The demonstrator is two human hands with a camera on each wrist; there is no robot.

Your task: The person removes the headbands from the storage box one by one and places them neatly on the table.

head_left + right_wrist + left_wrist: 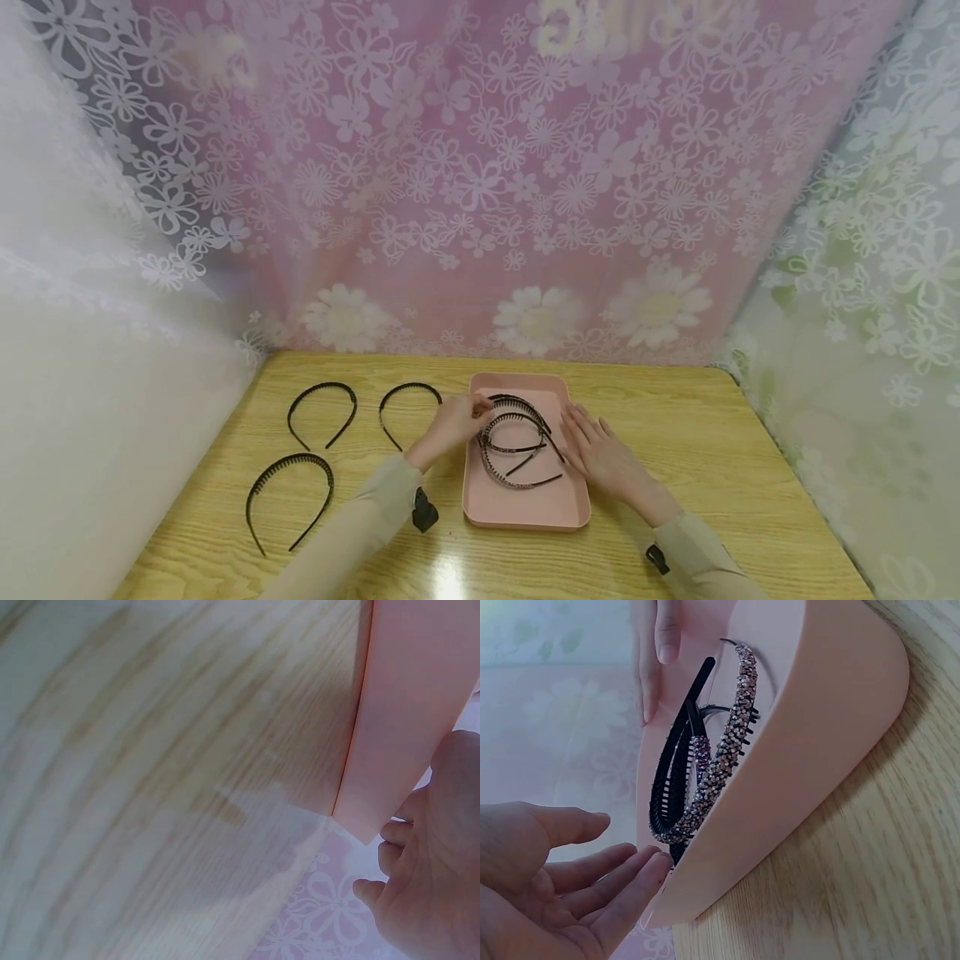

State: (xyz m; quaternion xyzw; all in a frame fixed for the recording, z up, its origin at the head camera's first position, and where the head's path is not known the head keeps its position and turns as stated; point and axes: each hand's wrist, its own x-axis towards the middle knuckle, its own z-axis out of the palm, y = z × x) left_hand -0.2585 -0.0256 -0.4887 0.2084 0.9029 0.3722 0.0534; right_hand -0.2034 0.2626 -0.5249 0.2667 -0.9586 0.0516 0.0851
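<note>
A pink tray [525, 512] holds several black toothed headbands, overlapping in a loose pile. One glittery headband [724, 761], covered in sparkling stones, leans near the tray wall in the left wrist view. My left hand [455, 422] is at the tray's left rim, beside the pile. Its fingers are spread and loosely bent, with nothing between thumb and fingers, and the fingertips are right by the headbands. On the opposite side, my right hand [603, 457] rests along the tray's right rim, fingers extended, as the right wrist view also shows by the outer wall.
Left of the tray, three more headbands lie on the wooden table: one at the back left [324, 384], another [411, 385] partly behind my left hand, and a toothed one [288, 458] nearer the front. Flowered curtains [480, 183] enclose the table's back and sides.
</note>
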